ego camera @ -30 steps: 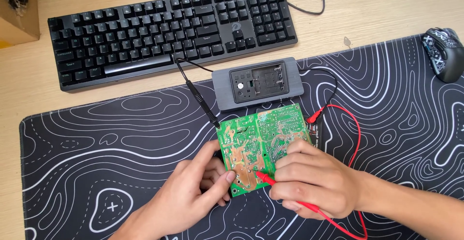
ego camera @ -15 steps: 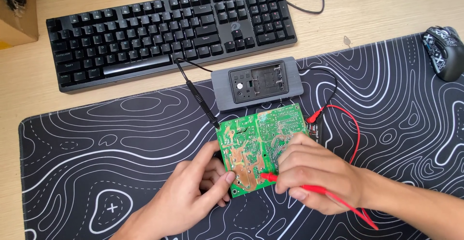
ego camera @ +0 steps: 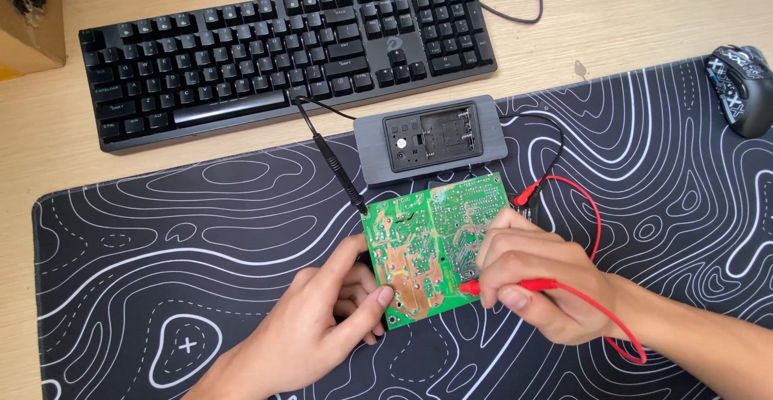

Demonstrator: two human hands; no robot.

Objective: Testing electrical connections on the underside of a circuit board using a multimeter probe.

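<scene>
Our left hand (ego camera: 322,327) pinches the green solder-side circuit board (ego camera: 435,247); our right hand (ego camera: 539,287), fingers closed round the red-handled test probe (ego camera: 515,286), is mid-probing. Next contact demands steadiness.

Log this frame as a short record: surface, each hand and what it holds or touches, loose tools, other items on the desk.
surface: black desk mat with white contour lines, on a wooden desk
left hand: grips the lower left edge of the green circuit board, solder side up
right hand: holds the red probe, tip at the board's lower right part
black probe: lies free on the mat, tip at the board's upper left corner
grey meter: lies flat just behind the board
other: black keyboard, patterned mouse, cardboard box
</scene>
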